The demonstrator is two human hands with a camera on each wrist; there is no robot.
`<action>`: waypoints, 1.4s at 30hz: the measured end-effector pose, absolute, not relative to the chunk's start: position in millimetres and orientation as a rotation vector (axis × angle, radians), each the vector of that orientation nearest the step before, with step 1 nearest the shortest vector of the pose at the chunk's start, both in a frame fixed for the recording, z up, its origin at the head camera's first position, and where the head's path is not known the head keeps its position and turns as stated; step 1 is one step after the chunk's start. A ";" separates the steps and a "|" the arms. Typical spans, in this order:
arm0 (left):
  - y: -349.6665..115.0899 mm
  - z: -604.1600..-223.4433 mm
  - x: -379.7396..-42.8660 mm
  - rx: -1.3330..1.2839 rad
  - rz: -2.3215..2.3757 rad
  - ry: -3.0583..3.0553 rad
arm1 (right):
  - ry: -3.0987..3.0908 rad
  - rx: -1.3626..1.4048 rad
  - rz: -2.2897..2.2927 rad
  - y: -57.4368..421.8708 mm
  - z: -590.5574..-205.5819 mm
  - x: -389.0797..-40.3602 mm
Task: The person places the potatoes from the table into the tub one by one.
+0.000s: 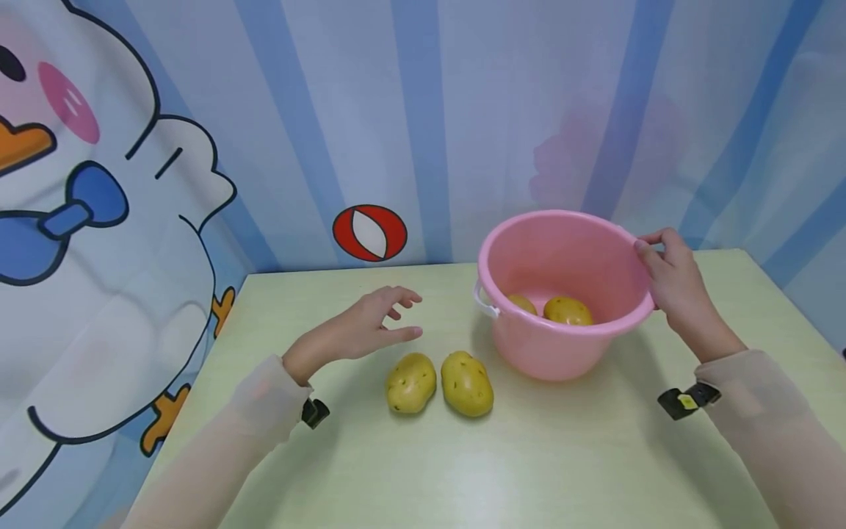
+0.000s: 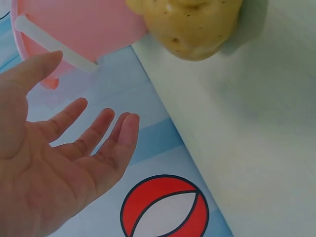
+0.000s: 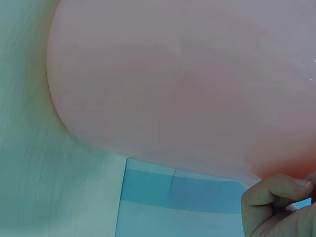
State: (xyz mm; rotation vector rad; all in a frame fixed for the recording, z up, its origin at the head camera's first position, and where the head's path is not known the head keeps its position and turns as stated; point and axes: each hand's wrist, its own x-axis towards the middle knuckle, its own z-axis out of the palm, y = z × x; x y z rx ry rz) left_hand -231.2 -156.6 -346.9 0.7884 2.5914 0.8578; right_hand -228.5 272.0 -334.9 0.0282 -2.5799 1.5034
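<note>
A pink bucket [image 1: 548, 353] with a white handle [image 1: 485, 300] stands toward the back right of the table, two potatoes [image 1: 568, 311] lying inside it. My right hand [image 1: 677, 283] grips the bucket's rim on its right side; in the right wrist view the bucket wall [image 3: 163, 89] fills most of the picture, with curled fingers [image 3: 276, 192] at the rim. Left of the bucket, two more potatoes, one [image 1: 411, 383] beside the other [image 1: 467, 384], lie on the table. My left hand [image 1: 360, 323] hovers behind and left of them, fingers spread and holding nothing.
The pale table [image 1: 529, 463] ends at the back against a blue striped curtain [image 1: 423, 132] printed with a red and white ball [image 1: 370, 233]. A large cartoon duck [image 1: 99, 330] is printed on the left side. Each sleeve carries a small black device [image 1: 689, 400] near the wrist.
</note>
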 end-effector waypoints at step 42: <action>-152.5 -404.6 -195.2 0.723 0.594 2.611 | -2.574 0.022 1.513 271.5 -335.4 -228.3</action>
